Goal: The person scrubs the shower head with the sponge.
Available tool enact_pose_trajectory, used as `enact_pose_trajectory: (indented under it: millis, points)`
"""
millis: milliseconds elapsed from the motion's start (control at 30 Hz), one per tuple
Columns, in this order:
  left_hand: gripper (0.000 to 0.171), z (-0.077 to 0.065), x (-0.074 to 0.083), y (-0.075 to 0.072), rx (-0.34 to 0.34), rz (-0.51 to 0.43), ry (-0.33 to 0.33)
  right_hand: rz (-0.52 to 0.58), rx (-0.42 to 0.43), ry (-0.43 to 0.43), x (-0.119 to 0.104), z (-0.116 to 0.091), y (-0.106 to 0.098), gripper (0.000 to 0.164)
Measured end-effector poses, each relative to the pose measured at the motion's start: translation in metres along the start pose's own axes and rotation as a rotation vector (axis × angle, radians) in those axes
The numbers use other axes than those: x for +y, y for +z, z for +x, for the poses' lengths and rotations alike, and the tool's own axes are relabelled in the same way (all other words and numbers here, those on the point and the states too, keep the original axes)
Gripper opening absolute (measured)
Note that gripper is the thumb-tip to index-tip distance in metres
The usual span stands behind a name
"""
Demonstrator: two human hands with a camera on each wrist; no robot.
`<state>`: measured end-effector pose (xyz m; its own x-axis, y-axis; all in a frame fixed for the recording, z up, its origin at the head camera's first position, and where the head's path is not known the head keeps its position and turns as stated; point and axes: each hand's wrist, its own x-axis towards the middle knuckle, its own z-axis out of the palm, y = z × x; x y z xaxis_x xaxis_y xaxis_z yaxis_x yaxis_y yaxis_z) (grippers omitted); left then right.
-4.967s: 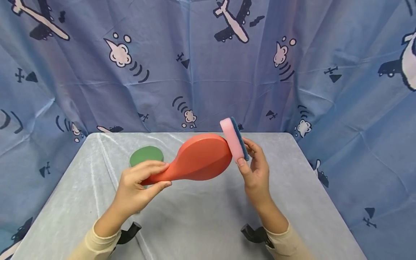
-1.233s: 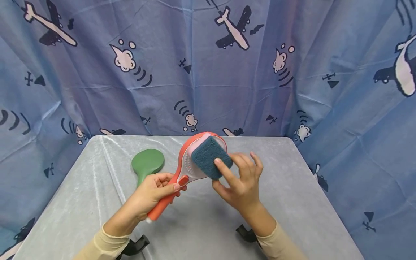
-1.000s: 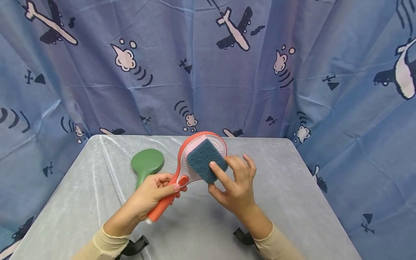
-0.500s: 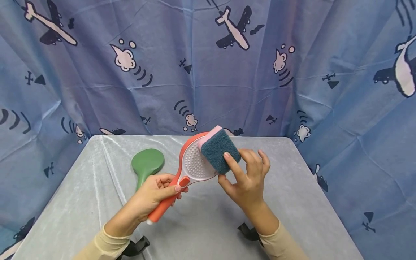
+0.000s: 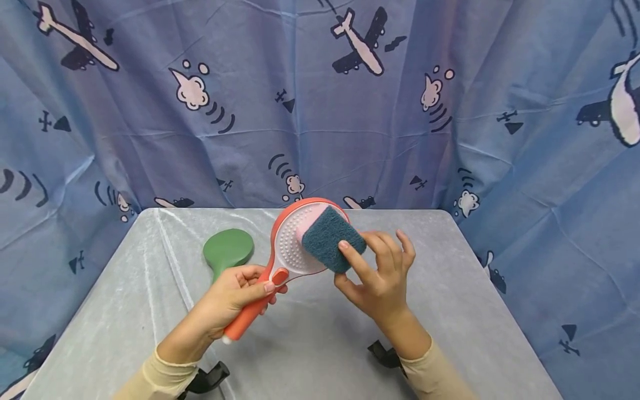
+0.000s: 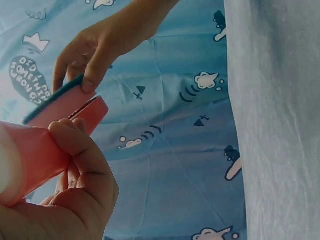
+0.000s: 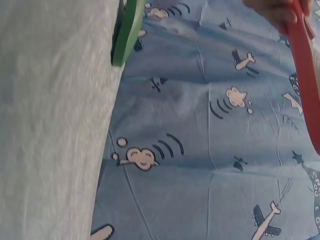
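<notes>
An orange shower head [image 5: 291, 244] with a white, nubbed face is held above the table. My left hand [image 5: 235, 294] grips its handle [image 6: 40, 157], the thumb beside the orange button on the neck. A scouring sponge [image 5: 332, 239], pink with a dark teal scrub side, lies over the right part of the nubbed face, pink side toward it. My right hand [image 5: 377, 272] pinches the sponge, thumb at the lower edge and index finger on the scrub side. In the right wrist view only the shower head's edge [image 7: 306, 75] shows; the right hand and sponge are out of sight.
A green, round-headed object [image 5: 227, 247] of similar shape lies on the grey cloth-covered table [image 5: 450, 311], left and behind the left hand. A blue curtain [image 5: 240, 83] with printed planes hangs behind the table and along its sides.
The shower head was turned from its smooth back to its nubbed face. The sponge has shifted back and forth over that face, lately down and slightly left. The left hand stays on the handle.
</notes>
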<state>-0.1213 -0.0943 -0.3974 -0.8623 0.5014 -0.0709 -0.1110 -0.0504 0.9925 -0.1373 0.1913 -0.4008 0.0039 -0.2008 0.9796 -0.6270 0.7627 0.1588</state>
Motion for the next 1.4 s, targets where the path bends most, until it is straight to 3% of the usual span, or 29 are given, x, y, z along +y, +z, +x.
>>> enact_pose_trajectory:
  millis: [167,300,400,500,633,700,933,1000,1133,1200,1267,1400]
  points:
    - [0.036,0.000,0.002,0.001,-0.004,0.002,0.016,0.016,-0.037,0.125,0.003,0.000,-0.003,0.039]
    - [0.039,0.000,0.001,0.003,0.007,0.021,0.021,0.038,-0.117,0.160,0.000,-0.002,-0.004,0.046]
    - [0.039,0.000,0.000,0.004,0.007,0.041,0.027,0.031,-0.114,0.175,-0.002,-0.002,-0.005,0.050]
    - [0.039,0.000,0.000,0.004,0.006,0.051,0.034,0.052,-0.064,0.107,-0.004,-0.002,-0.003,0.043]
    - [0.039,-0.001,0.001,0.003,0.009,0.038,0.029,0.076,-0.049,-0.082,-0.006,0.000,0.001,0.036]
    - [0.038,-0.001,0.001,0.002,0.007,0.026,0.022,0.067,-0.044,-0.113,-0.005,0.001,0.001,0.035]
    - [0.037,-0.001,0.003,0.003,-0.008,0.003,0.001,0.006,0.018,0.157,0.007,0.006,-0.008,0.035]
    - [0.037,-0.001,0.003,0.002,0.000,-0.002,0.002,0.027,-0.002,0.123,0.005,0.005,-0.007,0.035]
    - [0.038,-0.002,0.003,-0.001,0.016,-0.035,0.017,0.087,-0.082,-0.097,-0.003,0.001,0.000,0.034]
    - [0.037,-0.003,0.002,-0.002,0.019,-0.050,0.024,0.086,-0.099,-0.156,-0.004,0.001,0.002,0.034]
    - [0.036,-0.002,0.002,-0.002,0.017,-0.057,0.024,0.062,-0.077,-0.124,-0.002,0.002,0.002,0.034]
    - [0.034,-0.002,0.003,0.000,0.016,-0.053,0.014,0.008,-0.022,0.064,0.005,0.004,-0.004,0.033]
